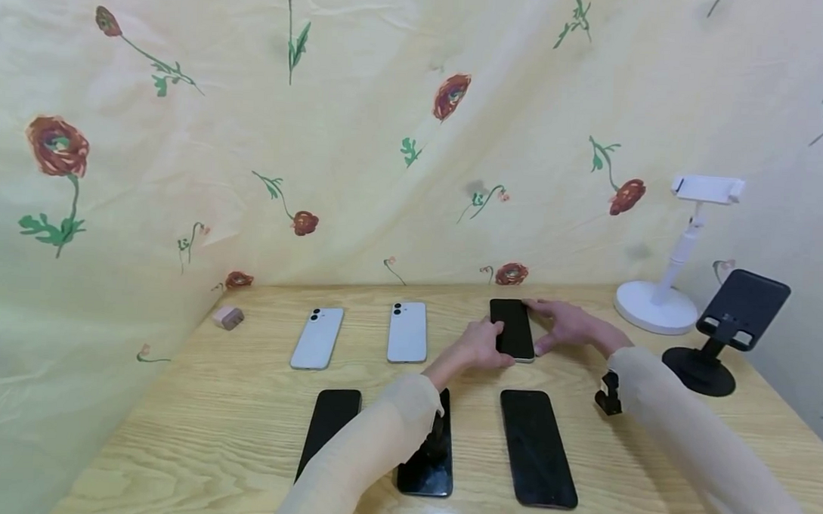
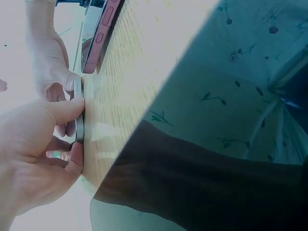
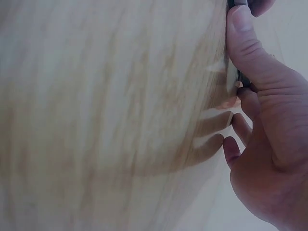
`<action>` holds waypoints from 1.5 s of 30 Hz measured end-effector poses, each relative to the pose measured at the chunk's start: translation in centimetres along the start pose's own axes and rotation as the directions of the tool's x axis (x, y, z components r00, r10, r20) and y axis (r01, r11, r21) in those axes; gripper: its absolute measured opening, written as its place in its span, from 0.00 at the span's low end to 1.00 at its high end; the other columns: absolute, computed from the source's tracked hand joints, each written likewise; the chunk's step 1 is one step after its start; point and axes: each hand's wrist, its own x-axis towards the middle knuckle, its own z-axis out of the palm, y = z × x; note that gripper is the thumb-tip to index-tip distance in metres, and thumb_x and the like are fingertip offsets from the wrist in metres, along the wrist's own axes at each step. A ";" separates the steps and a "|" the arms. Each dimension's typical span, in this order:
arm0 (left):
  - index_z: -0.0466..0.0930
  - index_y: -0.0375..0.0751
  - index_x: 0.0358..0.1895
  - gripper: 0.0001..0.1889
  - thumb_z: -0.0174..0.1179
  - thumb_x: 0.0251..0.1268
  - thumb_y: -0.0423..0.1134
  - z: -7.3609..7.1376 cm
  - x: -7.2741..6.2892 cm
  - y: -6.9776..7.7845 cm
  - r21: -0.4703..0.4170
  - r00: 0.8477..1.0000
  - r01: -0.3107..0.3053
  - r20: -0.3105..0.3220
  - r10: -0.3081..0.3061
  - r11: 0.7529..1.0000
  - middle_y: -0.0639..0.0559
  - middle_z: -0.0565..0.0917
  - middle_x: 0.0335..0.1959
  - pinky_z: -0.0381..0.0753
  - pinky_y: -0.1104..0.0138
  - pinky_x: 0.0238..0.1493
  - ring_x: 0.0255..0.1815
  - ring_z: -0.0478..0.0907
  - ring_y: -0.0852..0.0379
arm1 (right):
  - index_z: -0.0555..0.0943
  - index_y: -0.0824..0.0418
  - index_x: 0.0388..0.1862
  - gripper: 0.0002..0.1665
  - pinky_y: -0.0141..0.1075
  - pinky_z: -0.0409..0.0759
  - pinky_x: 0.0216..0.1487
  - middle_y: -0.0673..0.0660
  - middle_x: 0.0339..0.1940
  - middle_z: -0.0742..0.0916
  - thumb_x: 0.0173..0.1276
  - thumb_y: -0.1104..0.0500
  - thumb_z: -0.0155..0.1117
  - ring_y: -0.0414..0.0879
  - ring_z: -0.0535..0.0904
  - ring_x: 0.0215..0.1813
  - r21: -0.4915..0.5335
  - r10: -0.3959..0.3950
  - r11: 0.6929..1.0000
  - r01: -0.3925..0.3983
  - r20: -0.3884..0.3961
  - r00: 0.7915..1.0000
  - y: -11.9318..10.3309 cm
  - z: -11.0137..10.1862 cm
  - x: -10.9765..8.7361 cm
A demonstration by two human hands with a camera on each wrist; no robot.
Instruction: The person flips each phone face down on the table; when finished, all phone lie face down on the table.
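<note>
A black-screened phone point(image 1: 515, 332) with a pale metal edge lies face up on the wooden table, toward the back. At its lower left corner my left hand point(image 1: 478, 345) grips it, thumb on the near edge and fingers along the left side. My right hand point(image 1: 567, 323) holds the opposite side, with the thumb by the lower right edge and fingers at the top right corner. The left wrist view shows the phone's thin edge point(image 2: 80, 127) low against the wood between both hands. In the right wrist view, the right thumb point(image 3: 250, 53) lies along the phone's side.
Two white phones, one left point(image 1: 317, 338) and one middle point(image 1: 407, 332), lie backs up. Dark phones point(image 1: 538, 448) point(image 1: 329, 420) point(image 1: 427, 469) lie nearer, two partly under the left arm. A white stand point(image 1: 655, 307), a black stand point(image 1: 743, 310) and a small pinkish block point(image 1: 229, 317) flank them.
</note>
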 end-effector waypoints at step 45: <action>0.51 0.52 0.81 0.42 0.63 0.69 0.46 -0.9 -0.5 -1.2 -0.183 0.997 -0.068 0.012 0.071 0.981 0.41 0.77 0.63 0.70 0.71 0.59 0.64 0.72 0.55 | 0.46 0.72 0.80 0.61 0.66 0.52 0.69 0.76 0.77 0.55 0.63 0.52 0.75 0.73 0.49 0.75 0.172 -0.147 0.975 0.141 0.022 0.989 -2.6 -1.9 -0.3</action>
